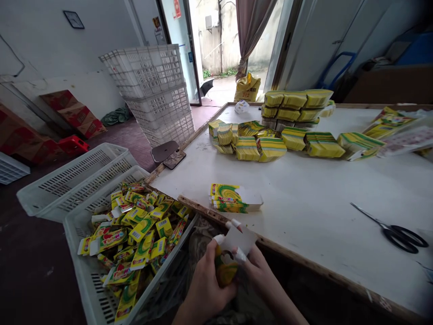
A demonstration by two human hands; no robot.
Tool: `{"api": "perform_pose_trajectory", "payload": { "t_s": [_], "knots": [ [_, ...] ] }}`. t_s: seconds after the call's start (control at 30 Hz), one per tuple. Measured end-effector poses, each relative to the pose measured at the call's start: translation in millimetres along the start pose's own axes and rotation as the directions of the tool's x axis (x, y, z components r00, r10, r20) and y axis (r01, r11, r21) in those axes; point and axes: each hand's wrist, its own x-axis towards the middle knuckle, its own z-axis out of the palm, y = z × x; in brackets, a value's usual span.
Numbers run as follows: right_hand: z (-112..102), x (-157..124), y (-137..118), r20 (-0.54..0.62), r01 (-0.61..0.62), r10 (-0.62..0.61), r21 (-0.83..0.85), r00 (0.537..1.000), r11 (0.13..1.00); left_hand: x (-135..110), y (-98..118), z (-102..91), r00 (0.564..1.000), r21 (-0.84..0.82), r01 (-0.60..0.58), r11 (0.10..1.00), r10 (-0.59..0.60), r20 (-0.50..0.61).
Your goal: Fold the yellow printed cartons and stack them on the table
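My left hand (210,282) is wrapped around a small yellow-and-green carton (226,273), held just off the table's front edge. The carton's end is open, with a pale flap (238,240) standing up from it. On that flap lie the fingers of my right hand (255,266), thumb on the near side. White coverings wrap several of my fingertips. Just beyond my hands, a short stack of flattened cartons (233,198) rests on the table (304,203). To the left, a white plastic crate (78,266) holds many folded cartons (142,234).
Bundles of flat cartons (260,149) line the table's far side. Black-handled scissors (399,234) lie at right, and a phone (175,159) at the left corner. Another crate (77,180) and tall stacked white baskets (158,90) stand left, near an open doorway. The table has a raised wooden edge.
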Motion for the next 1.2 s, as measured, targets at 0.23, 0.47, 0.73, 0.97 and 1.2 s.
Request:
{"api": "perform_pose_trajectory", "payload": {
  "t_s": [0.23,0.47,0.73,0.97,1.2],
  "knots": [
    [3,2,-7,0.355,-0.311,0.183,0.347,0.917,0.885,0,0,5.0,0.981,0.078,-0.194,0.978,0.193,0.027],
    [0,-3,1,0.212,0.039,-0.019,-0.09,0.977,0.995,8,0,-4.7,0.992,-0.015,-0.027,1.0,0.029,0.126],
    [5,-6,5,0.244,0.37,-0.287,-0.454,0.926,0.811,10,-2,0.9,0.999,0.017,0.031,0.999,-0.031,-0.019],
    [-5,-5,4,0.359,0.416,-0.251,-0.524,0.899,0.743,10,0,-10.9,0.996,0.136,0.056,0.989,-0.045,-0.082],
    [-15,3,-38,0.486,0.376,-0.1,-0.512,0.868,0.772,9,0,-22.1,0.999,0.12,0.017,0.993,-0.023,0.047]
  ]
}}
